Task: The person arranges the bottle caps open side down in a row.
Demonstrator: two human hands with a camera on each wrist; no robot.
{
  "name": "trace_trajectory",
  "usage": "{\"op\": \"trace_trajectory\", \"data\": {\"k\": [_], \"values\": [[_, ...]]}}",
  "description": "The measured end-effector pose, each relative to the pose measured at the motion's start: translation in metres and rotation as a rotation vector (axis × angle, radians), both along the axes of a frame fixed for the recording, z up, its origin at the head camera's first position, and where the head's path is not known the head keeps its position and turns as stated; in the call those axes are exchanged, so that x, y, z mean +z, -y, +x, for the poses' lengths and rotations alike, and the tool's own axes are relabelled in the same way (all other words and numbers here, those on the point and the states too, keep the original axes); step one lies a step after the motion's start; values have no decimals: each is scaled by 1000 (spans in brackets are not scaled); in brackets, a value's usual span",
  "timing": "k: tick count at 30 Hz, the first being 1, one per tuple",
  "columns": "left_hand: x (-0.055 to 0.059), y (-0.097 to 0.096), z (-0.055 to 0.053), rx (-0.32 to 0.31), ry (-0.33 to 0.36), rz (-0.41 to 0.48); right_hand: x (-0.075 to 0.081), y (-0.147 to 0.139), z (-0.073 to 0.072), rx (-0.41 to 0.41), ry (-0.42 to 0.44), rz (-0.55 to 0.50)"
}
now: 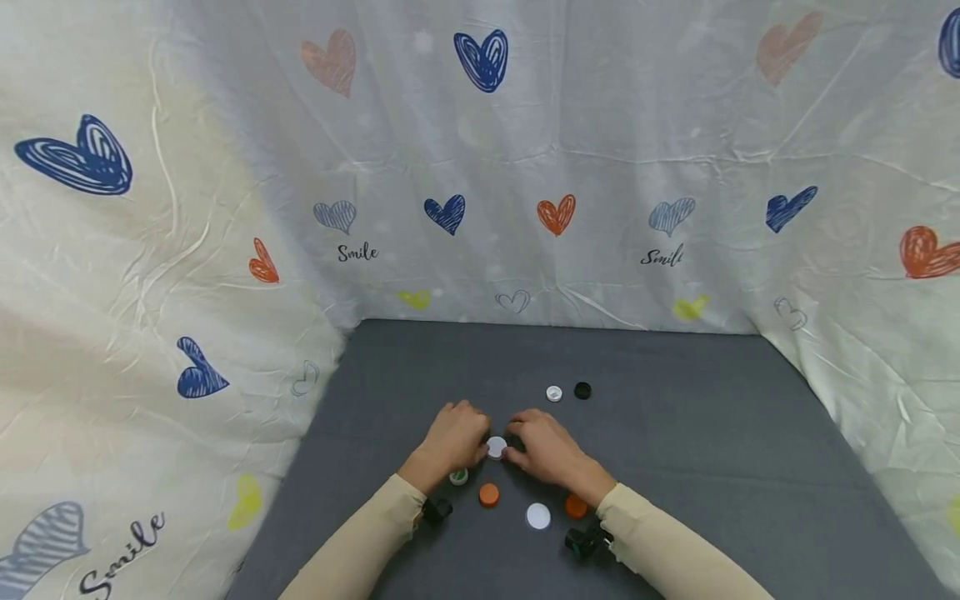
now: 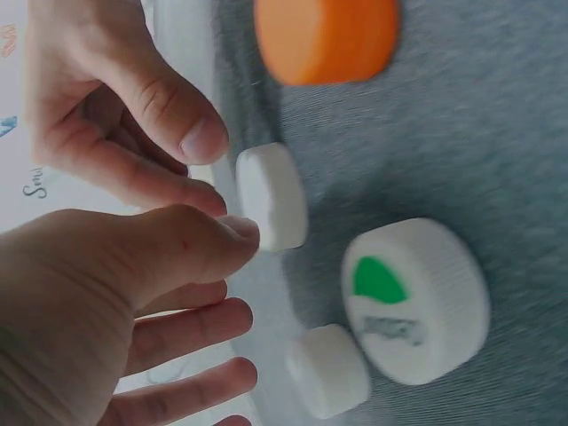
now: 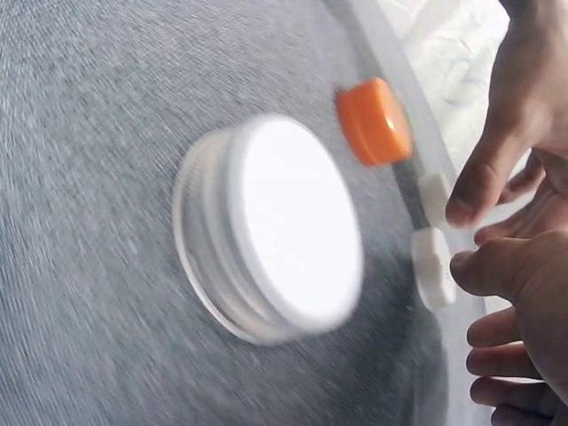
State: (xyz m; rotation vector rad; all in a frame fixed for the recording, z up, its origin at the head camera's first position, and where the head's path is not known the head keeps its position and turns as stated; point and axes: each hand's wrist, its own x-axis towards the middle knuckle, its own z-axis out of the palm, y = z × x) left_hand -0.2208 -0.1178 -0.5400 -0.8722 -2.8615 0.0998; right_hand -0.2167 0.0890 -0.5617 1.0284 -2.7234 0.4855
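Note:
A white bottle cap (image 1: 497, 447) lies on the grey cloth between both hands. My left hand (image 1: 456, 437) is at its left side, thumb tip close to the rim, fingers loosely bent and spread apart in the left wrist view. From the right, my right hand (image 1: 549, 446) faces it with relaxed fingers and the thumb near the cap (image 3: 432, 268); whether either thumb touches it I cannot tell. Just below the left hand sits a white cap with a green mark (image 2: 413, 302), beside a small white cap (image 2: 328, 373) that the head view hides.
Nearer the body lie an orange cap (image 1: 489, 495), a large white lid (image 1: 538, 516) and a second orange cap (image 1: 576, 506) by the right wrist. Farther back are a small white cap (image 1: 554, 393) and a black cap (image 1: 582, 390). A heart-printed curtain (image 1: 480, 167) encloses the table.

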Motion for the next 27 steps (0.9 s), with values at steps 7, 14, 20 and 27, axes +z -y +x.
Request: {"op": "trace_trajectory", "data": {"k": [7, 14, 20, 27], "values": [[16, -9, -13, -17, -24, 28, 14, -23, -12, -55, 14, 20], [31, -27, -29, -9, -43, 26, 30, -47, -28, -114, -5, 43], [42, -44, -41, -9, -25, 34, 38, -65, -40, -132, -41, 50], [51, -63, -56, -12, 18, 51, 44, -76, -51, -168, -71, 55]]}}
